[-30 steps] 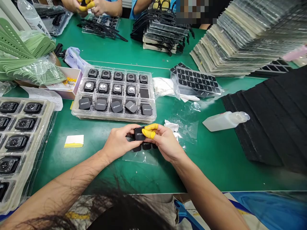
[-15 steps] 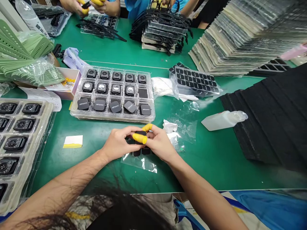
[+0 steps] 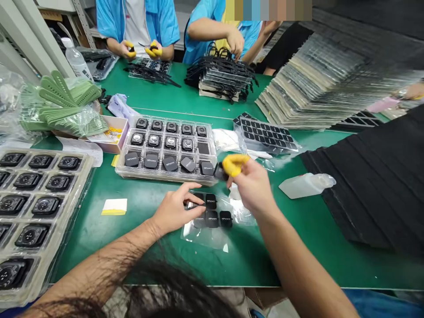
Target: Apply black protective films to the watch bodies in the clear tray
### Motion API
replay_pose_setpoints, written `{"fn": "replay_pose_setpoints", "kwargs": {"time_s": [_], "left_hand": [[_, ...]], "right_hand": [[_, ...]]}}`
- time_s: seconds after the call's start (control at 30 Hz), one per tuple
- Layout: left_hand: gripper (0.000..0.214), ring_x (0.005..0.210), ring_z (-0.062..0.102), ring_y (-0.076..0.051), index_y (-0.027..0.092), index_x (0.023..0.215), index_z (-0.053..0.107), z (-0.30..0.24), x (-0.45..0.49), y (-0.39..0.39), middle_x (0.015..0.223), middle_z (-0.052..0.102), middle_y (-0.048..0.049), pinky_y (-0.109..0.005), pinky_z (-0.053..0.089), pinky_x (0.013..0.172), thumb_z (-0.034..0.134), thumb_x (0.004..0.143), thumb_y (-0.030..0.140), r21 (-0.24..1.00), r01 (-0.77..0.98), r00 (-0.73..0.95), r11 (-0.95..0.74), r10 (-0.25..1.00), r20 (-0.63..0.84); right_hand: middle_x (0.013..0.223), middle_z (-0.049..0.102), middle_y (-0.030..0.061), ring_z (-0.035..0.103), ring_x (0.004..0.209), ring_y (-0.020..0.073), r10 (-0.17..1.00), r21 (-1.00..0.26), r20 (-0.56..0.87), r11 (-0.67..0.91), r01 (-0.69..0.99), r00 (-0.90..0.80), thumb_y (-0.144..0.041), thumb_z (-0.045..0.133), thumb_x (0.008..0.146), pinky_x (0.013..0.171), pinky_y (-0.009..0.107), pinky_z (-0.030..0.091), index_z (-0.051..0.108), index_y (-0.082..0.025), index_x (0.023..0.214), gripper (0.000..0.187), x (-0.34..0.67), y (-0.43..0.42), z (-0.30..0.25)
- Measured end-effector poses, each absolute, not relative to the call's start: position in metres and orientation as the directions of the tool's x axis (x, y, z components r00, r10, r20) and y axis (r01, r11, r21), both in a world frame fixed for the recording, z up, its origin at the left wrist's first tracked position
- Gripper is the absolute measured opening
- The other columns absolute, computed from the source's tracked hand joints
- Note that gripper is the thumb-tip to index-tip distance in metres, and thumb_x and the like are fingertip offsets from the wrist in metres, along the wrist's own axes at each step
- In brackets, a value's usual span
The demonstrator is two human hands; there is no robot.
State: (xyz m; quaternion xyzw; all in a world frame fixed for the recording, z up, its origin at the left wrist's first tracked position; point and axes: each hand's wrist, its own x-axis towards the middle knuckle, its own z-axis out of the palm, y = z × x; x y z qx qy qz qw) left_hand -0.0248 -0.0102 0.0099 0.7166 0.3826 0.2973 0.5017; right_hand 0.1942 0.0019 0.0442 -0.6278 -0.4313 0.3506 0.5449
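Note:
My right hand (image 3: 256, 183), with yellow finger cots, is closed on a black square watch (image 3: 220, 171), partly hidden and smeared by motion. It is raised off the table beside the tray's near right corner. My left hand (image 3: 175, 206) holds nothing, thumb and fingers apart, over a clear film sheet (image 3: 212, 240) bearing several black square stickers (image 3: 212, 218) with pale lettering. Behind it lies a clear plastic tray (image 3: 165, 176) with rows of watch bodies (image 3: 171, 127). The nearest row shows black lettered squares (image 3: 170, 163). One pocket (image 3: 203, 148) in the middle row holds no watch.
Another watch tray (image 3: 74, 194) lies at the left. A bottle (image 3: 303, 184) rests on its side near black foam sheets (image 3: 371, 176). Stacked trays (image 3: 331, 79) rise at the back right. Green straps (image 3: 71, 112) are heaped at the left. Two co-workers handle parts across the table.
My hands have parted. The right has carried the watch away to the right and up; the left stays over the sheet with its fingers spread. The camera has tilted upward.

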Motion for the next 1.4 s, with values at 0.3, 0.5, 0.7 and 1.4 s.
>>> {"fn": "replay_pose_setpoints", "kwargs": {"time_s": [0.3,0.5,0.7,1.4], "left_hand": [[0.039,0.087,0.086,-0.025,0.028,0.123,0.067,0.006,-0.026,-0.012,0.095,0.089,0.002,-0.038,0.07,0.087,0.074,0.086,0.019,0.945,0.216,0.551,-0.246,0.83,0.09],[0.039,0.089,0.086,-0.026,0.03,0.122,0.066,0.006,-0.026,-0.011,0.095,0.089,0.0027,-0.039,0.069,0.089,0.072,0.085,0.018,0.947,0.221,0.565,-0.231,0.822,0.069],[0.035,0.086,0.085,-0.025,0.029,0.12,0.066,0.007,-0.025,-0.009,0.093,0.089,0.0026,-0.04,0.07,0.09,0.072,0.086,0.02,0.944,0.236,0.529,-0.231,0.846,0.075],[0.044,0.094,0.085,-0.026,0.025,0.119,0.081,0.014,-0.026,-0.01,0.111,0.088,-0.0012,-0.04,0.072,0.096,0.085,0.075,0.024,0.922,0.285,0.542,-0.262,0.838,0.07]], "right_hand": [[0.101,0.072,0.0114,0.066,0.097,0.0279,0.928,-0.445,0.37,0.13,0.886,0.05,-0.046,0.077,0.093,0.088,0.042,0.053,0.086,-0.02,0.098,0.028,0.211,0.118,0.054],[0.108,0.069,0.0114,0.065,0.085,0.0242,0.981,-0.328,0.171,0.14,0.934,-0.088,-0.04,0.095,0.078,0.08,0.04,0.054,0.084,-0.021,0.103,0.033,0.179,0.125,0.055],[0.085,0.074,0.0025,0.068,0.074,0.021,0.993,-0.741,0.121,0.098,0.664,-0.012,-0.04,0.099,0.066,0.08,0.041,0.055,0.077,-0.021,0.088,0.037,0.171,0.108,0.077],[0.11,0.069,0.0039,0.073,0.102,0.0334,0.949,-0.995,-0.01,-0.041,0.091,0.315,-0.043,0.086,0.078,0.09,0.057,0.066,0.083,-0.044,0.084,0.007,0.139,-0.072,0.015]]}}
